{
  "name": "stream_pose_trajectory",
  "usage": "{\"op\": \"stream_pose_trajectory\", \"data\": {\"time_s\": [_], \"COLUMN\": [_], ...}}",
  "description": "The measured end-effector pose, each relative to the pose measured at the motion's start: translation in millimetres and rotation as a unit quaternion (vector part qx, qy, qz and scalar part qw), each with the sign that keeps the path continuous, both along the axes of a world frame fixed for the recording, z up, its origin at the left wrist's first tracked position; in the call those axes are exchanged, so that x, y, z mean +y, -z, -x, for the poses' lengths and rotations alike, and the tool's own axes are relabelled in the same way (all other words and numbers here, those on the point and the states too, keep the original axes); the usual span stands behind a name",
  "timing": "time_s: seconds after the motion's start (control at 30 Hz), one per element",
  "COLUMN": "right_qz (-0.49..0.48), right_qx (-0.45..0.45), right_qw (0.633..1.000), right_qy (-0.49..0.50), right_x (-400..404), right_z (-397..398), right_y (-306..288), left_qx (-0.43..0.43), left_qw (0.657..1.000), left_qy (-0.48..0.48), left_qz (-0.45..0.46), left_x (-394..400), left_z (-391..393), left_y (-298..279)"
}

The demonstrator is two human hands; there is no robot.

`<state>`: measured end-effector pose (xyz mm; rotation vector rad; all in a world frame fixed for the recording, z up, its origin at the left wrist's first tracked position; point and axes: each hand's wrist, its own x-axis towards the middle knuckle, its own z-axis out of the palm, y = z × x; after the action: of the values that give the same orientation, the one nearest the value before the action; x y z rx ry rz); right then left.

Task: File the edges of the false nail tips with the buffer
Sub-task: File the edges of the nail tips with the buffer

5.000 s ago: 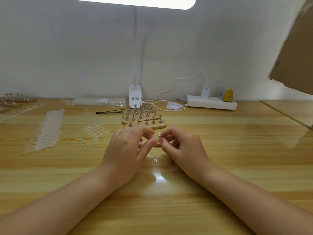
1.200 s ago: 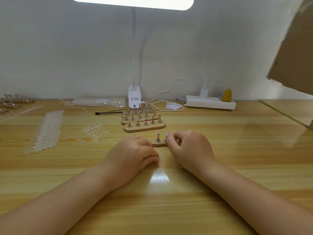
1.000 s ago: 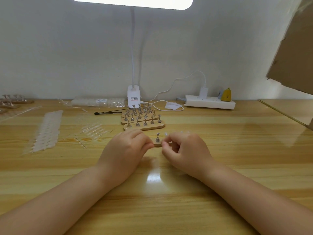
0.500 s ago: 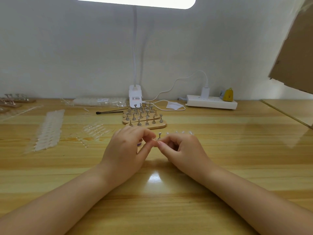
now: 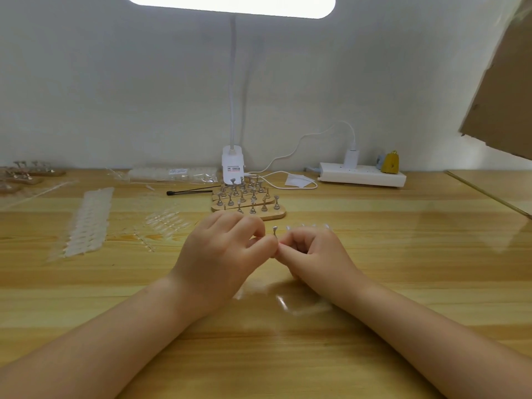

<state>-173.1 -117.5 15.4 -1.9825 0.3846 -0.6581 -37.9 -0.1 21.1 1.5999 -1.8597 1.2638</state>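
**Small parts, tight pinch: mind what slips**

Pale wooden desk (image 5: 374,283) under a bright white lamp is where you are working, close to a plain grey wall. Your left hand (image 5: 224,254) and right hand (image 5: 313,254) meet fingertip to fingertip at the middle of the desk, both with fingers curled in. Something small seems pinched between them, but it is hidden by the fingers, so you cannot tell from here what either hand holds or whether it is a nail tip. No buffer shows anywhere in view.

A small silver metal peg stand (image 5: 275,230) rises just behind the meeting fingertips, and a row of clear false nail tips (image 5: 308,226) peeks over your right knuckles. More clear false nail tips on strips (image 5: 87,223) lie well to the left, and the oval wooden holders with silver pegs (image 5: 249,201) sit just beyond your hands.

Risks from here, as a judgement:

- A clear tip is nearly invisible on this glossy wood; a loose pinch could flick it away and you may lose it.
- Your knuckles are near the mounted row; a sideways nudge could knock those tips off.
- Pressing too hard on a thin tip could crack or bend it.
- Reaching forward carelessly could topple the pegged holders.
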Motion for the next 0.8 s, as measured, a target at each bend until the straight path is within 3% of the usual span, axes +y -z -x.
{"op": "stream_pose_trajectory", "data": {"time_s": [0.17, 0.27, 0.33, 0.4, 0.47, 0.67, 0.73, 0.8], "right_qz": [-0.065, 0.018, 0.16, 0.261, 0.314, 0.43, 0.453, 0.468], "right_qx": [-0.001, -0.008, -0.019, -0.032, -0.045, -0.084, -0.086, -0.085], "right_qw": [0.997, 1.0, 0.987, 0.964, 0.946, 0.892, 0.88, 0.872], "right_qy": [-0.034, -0.022, 0.012, 0.05, 0.075, 0.112, 0.118, 0.119], "right_x": [-2.6, -2.3, -2.3, -2.6, -1.9, 3.4, 1.9, 0.2], "right_z": [3.0, 1.8, 0.1, -0.5, 0.0, 0.1, 0.6, 1.1], "right_y": [-4.4, -1.9, 0.8, 1.8, 1.9, 0.8, 1.8, 3.3], "left_qx": [0.042, 0.173, 0.365, 0.536, 0.601, 0.7, 0.764, 0.839], "left_qw": [0.999, 0.984, 0.929, 0.839, 0.793, 0.702, 0.628, 0.517], "left_qy": [-0.003, -0.02, -0.013, 0.017, 0.017, 0.032, 0.053, 0.098], "left_qz": [0.007, -0.038, -0.067, -0.093, -0.095, -0.126, -0.137, -0.141], "left_x": [1.7, 2.3, 0.8, -2.3, -5.6, -9.4, -10.4, -8.6], "left_z": [4.6, 7.6, 10.9, 14.0, 16.1, 17.3, 13.5, 3.7], "left_y": [-2.1, -1.7, -2.8, -2.2, -2.2, -4.5, -6.2, -14.4]}}
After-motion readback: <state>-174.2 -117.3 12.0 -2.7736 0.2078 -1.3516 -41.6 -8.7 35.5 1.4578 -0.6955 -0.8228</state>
